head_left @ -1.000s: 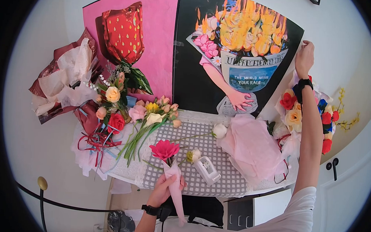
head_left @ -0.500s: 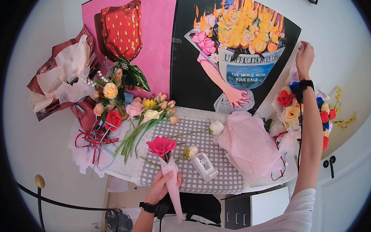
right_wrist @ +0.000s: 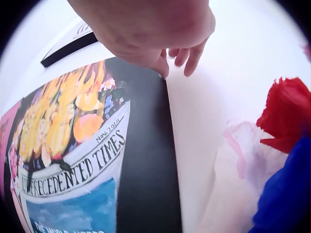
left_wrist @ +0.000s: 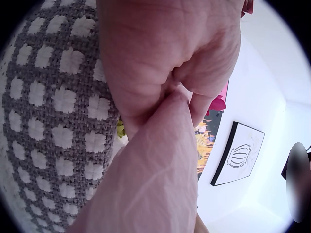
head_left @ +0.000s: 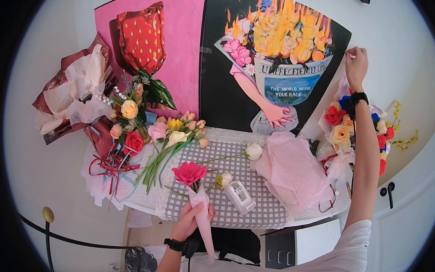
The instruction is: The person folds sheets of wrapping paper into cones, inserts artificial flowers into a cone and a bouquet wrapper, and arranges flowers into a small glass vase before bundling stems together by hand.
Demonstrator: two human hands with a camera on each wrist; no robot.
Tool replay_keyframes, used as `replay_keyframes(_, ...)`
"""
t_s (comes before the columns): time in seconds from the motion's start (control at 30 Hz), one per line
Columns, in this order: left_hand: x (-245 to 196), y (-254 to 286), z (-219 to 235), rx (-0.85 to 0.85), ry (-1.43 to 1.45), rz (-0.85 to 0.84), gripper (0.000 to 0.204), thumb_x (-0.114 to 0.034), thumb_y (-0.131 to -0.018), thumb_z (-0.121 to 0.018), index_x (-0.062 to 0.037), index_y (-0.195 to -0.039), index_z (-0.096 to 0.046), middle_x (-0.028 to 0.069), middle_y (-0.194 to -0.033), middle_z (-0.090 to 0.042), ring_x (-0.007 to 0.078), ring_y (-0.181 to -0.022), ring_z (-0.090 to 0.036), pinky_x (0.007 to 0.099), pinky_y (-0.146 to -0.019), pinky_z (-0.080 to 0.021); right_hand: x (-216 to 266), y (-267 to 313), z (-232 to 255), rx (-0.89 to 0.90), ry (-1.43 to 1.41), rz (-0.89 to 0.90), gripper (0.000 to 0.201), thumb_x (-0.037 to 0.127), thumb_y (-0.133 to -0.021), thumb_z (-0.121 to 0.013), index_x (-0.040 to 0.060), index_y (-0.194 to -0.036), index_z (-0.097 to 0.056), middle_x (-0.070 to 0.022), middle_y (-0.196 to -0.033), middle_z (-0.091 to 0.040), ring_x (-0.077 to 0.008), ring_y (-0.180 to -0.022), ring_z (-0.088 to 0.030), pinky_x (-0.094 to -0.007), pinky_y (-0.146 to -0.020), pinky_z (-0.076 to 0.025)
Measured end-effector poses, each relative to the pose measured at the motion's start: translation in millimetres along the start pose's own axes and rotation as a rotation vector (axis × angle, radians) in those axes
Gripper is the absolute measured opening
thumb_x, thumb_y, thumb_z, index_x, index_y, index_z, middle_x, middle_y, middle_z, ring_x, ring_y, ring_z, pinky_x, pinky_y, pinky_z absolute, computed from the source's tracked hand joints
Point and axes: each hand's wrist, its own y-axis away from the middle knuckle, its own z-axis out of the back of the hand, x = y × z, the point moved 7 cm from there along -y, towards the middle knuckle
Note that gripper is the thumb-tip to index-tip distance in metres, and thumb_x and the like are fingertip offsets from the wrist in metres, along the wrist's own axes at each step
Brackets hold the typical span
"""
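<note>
My left hand point(head_left: 188, 220) grips a pink flower point(head_left: 189, 173) wrapped in a cone of pale pink paper point(head_left: 204, 226), bloom pointing up and the cone's narrow end hanging below the table edge. In the left wrist view the paper point(left_wrist: 150, 170) runs out from under the curled fingers and thumb. Stretched out to the far right, my right hand point(head_left: 356, 66) is at the side edge of the black bouquet poster point(head_left: 324, 87). In the right wrist view its thumb tip is right at the poster's edge, with the other fingers loosely bent beyond it.
A tape dispenser point(head_left: 239, 198) and white roses point(head_left: 254, 150) lie on the checked cloth point(head_left: 268, 205). Pink paper sheets point(head_left: 293, 172) lie right of them, bouquets point(head_left: 341, 133) beyond. Loose stems point(head_left: 161, 163), ribbons point(head_left: 113, 166) and a paper-wrapped bouquet point(head_left: 80, 93) fill the left. A pink poster point(head_left: 187, 39) stands behind.
My right hand's fingers straightened a little at the poster's edge, then bent in again. The left hand still holds the wrapped pink flower, nearly in place; the view shifted slightly.
</note>
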Motion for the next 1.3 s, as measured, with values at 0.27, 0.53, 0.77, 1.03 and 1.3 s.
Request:
replay_keyframes(0.27, -2, 0, -2, -0.004, 0.003, 0.004, 0.021, -0.020, -0.108, -0.056, -0.0007, -0.116, -0.056, 0.0111, -0.094, -0.065, 0.0205, -0.084, -0.061, 0.0423, -0.096, -0.053, 24, -3, -4, 0.041, 0.069, 0.302, 0.005, 0.005, -0.088, -0.067, 0.0025, -0.092, -0.066, -0.0105, -0.104, -0.069, -0.0354, -0.088, -0.069, -0.0440, -0.077, -0.055)
replay_keyframes(0.53, -1, -2, 0, 0.018, -0.002, 0.005, 0.024, -0.022, -0.108, -0.057, -0.0004, -0.118, -0.056, 0.0118, -0.096, -0.065, 0.0220, -0.085, -0.062, 0.0432, -0.097, -0.052, 25, -6, 2, 0.054, -0.061, 0.285, 0.008, 0.005, -0.090, -0.068, -0.0001, -0.090, -0.062, -0.0145, -0.092, -0.070, -0.0367, -0.084, -0.069, -0.0441, -0.074, -0.054)
replay_keyframes(0.77, 5, -2, 8, 0.011, 0.001, 0.018, 0.028, -0.022, -0.108, -0.058, 0.0004, -0.124, -0.054, 0.0132, -0.100, -0.066, 0.0223, -0.087, -0.064, 0.0436, -0.097, -0.053, 28, -9, 7, 0.105, -0.044, 0.257, 0.010, 0.006, -0.091, -0.068, -0.0010, -0.090, -0.061, -0.0175, -0.088, -0.071, -0.0386, -0.084, -0.070, -0.0450, -0.075, -0.054)
replay_keyframes(1.03, 3, 1, 6, -0.008, -0.005, 0.022, 0.030, -0.024, -0.107, -0.059, -0.0003, -0.125, -0.055, 0.0127, -0.100, -0.066, 0.0209, -0.086, -0.064, 0.0414, -0.095, -0.053, 25, -12, 8, 0.130, -0.100, 0.228, 0.010, 0.005, -0.093, -0.070, -0.0030, -0.093, -0.063, -0.0201, -0.089, -0.073, -0.0374, -0.085, -0.073, -0.0418, -0.078, -0.058)
replay_keyframes(1.3, 3, 1, 6, -0.011, -0.011, 0.025, 0.031, -0.025, -0.107, -0.058, -0.0004, -0.125, -0.055, 0.0131, -0.100, -0.066, 0.0210, -0.085, -0.063, 0.0432, -0.098, -0.052, -9, -11, 4, 0.091, -0.348, -0.065, 0.012, 0.007, -0.096, -0.073, -0.0051, -0.096, -0.072, -0.0117, -0.088, -0.076, -0.0181, -0.082, -0.075, -0.0323, -0.078, -0.062)
